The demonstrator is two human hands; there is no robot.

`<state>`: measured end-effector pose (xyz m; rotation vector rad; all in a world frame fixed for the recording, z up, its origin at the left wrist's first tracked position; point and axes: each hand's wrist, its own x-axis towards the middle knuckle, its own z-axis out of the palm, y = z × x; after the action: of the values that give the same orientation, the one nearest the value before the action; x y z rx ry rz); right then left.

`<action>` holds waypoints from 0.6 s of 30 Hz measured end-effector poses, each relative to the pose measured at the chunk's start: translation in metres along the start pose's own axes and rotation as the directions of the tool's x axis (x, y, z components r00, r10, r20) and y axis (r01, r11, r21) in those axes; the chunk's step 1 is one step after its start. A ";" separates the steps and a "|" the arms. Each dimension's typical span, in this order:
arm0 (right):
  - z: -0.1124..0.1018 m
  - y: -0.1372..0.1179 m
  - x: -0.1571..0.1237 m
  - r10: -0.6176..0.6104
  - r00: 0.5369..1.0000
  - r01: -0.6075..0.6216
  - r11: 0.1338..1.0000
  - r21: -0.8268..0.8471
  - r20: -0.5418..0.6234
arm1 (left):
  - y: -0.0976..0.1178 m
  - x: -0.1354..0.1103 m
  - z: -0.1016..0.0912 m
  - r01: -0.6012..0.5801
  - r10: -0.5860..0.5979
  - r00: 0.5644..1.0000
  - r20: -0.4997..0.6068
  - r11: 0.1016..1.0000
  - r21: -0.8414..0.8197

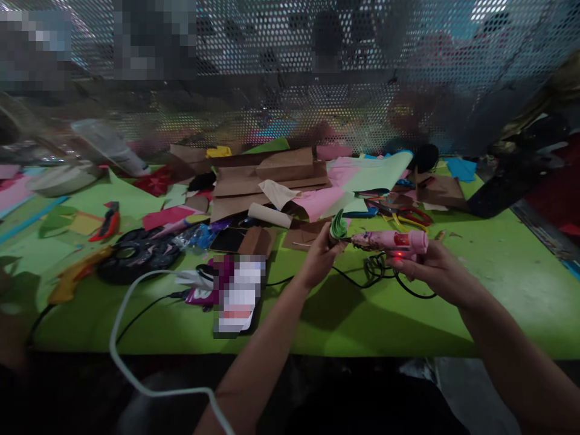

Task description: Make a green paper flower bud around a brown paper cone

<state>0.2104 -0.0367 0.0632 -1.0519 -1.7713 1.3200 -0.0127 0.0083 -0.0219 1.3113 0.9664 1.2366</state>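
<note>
Over the green table (435, 320), my left hand (321, 258) pinches a small roll of green paper (338, 226). My right hand (437, 275) is wrapped round a pink hot glue gun (385, 241), held level with its tip pointing left. The nozzle meets or nearly meets the lower part of the green roll; whether they touch I cannot tell. A red light glows on the gun's side near my fingers. Its black cord (376, 269) lies in loops on the table below it.
Brown paper (272, 172), pink and pale green sheets lie piled at the back, with scissors (410, 217) near them. A phone (240, 296) and purple power strip (202, 296) are left of my arm. A white cable (115, 320) hangs over the front edge. Further left lies a yellow glue gun (77, 275).
</note>
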 end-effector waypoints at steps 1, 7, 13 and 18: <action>0.000 0.002 0.000 -0.006 1.000 0.006 1.000 -0.004 0.000 | 0.000 0.000 0.000 0.001 -0.001 1.000 -0.002 1.000 0.002; -0.002 0.011 0.001 -0.009 0.999 0.006 0.999 -0.051 -0.051 | -0.002 0.001 0.000 0.008 -0.008 1.000 0.010 1.000 -0.008; 0.000 0.011 0.003 -0.044 0.999 0.044 0.998 -0.051 -0.004 | -0.003 0.001 0.000 0.006 -0.003 0.999 0.050 0.999 -0.047; 0.000 0.007 0.002 0.003 0.999 -0.006 0.998 -0.060 -0.048 | 0.002 0.001 0.002 -0.006 0.007 0.999 0.050 0.999 -0.034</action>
<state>0.2111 -0.0343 0.0566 -1.1119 -1.7839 1.2414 -0.0108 0.0089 -0.0198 1.3144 0.9028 1.2140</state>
